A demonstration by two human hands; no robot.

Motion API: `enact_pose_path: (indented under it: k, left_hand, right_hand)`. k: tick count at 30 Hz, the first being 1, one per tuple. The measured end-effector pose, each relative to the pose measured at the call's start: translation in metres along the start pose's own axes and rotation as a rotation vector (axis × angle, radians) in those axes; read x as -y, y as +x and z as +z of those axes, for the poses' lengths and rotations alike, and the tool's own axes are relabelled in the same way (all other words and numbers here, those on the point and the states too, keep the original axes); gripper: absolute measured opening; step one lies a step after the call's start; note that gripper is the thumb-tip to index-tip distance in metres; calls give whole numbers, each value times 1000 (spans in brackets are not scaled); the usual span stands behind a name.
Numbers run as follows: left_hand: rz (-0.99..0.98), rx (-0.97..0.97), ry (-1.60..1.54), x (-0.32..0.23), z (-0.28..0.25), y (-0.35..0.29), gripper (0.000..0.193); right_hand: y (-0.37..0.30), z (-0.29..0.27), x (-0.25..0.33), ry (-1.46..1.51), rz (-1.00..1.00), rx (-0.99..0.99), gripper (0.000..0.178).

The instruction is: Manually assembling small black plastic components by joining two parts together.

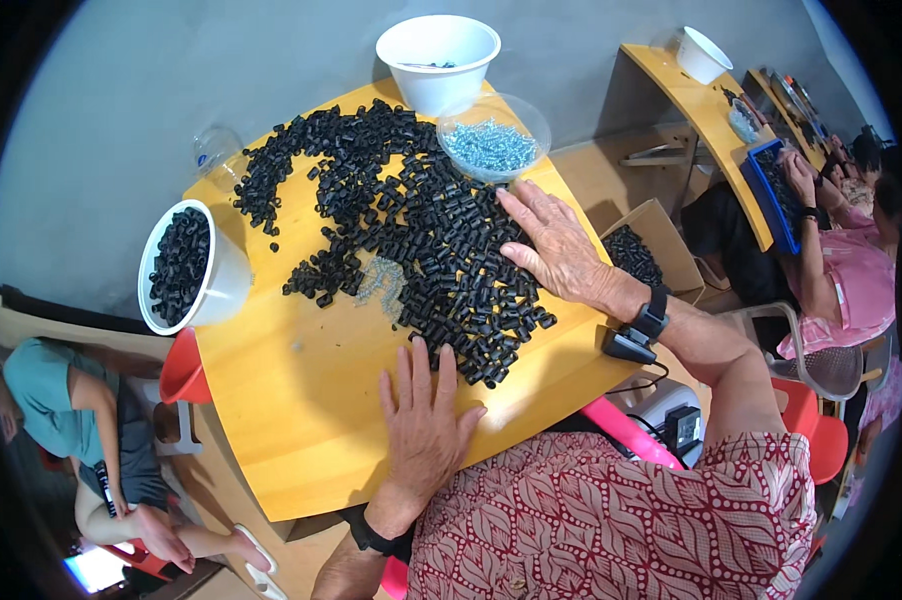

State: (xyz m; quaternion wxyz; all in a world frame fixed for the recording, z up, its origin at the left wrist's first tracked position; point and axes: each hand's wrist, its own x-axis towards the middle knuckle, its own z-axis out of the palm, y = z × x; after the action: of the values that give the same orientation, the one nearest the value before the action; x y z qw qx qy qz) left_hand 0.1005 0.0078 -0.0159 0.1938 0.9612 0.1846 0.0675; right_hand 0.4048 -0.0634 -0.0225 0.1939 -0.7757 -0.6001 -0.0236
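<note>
Black plastic pieces [421, 240] heaped on wooden surface [301, 400]; right hand [556, 250] open, flat on heap; left hand [426, 420] open, flat at heap edge; bowl of pale screws [491, 145] beyond right hand.

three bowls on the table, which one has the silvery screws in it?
The clear bowl at the table's far edge, just beyond the right hand. The white bowl behind it looks almost empty, and the white bowl at left is full of black pieces.

Small assembly workshop with hand piecework. Wooden worktop [301, 420] heaped with small black plastic parts [421, 230], a clear bowl of pale screws [491, 145], a white tub of the same black parts [181, 265]. A second worktop [706, 115] nearby with another seated person [841, 270] sorting parts.
</note>
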Motion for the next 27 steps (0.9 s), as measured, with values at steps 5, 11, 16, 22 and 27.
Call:
enact_pose_path:
  k: [5, 11, 16, 22, 27]
  left_hand:
    - [-12, -7, -6, 2, 5, 0, 88]
    - [-40, -12, -11, 0, 4, -2, 88]
    - [-1, -16, 25, -7, 3, 5, 87]
    - [10, -54, 20, -10, 8, 8, 87]
    - [59, -106, 65, -16, 12, 10, 87]
  right_hand:
    - [1, 0, -1, 35, 9, 81, 71]
    - [0, 0, 7, 98, -54, 66, 71]
    - [0, 4, 14, 87, -54, 50, 71]
    - [1, 9, 27, 92, -15, 4, 71]
    - [-20, -2, 32, 70, 6, -25, 74]
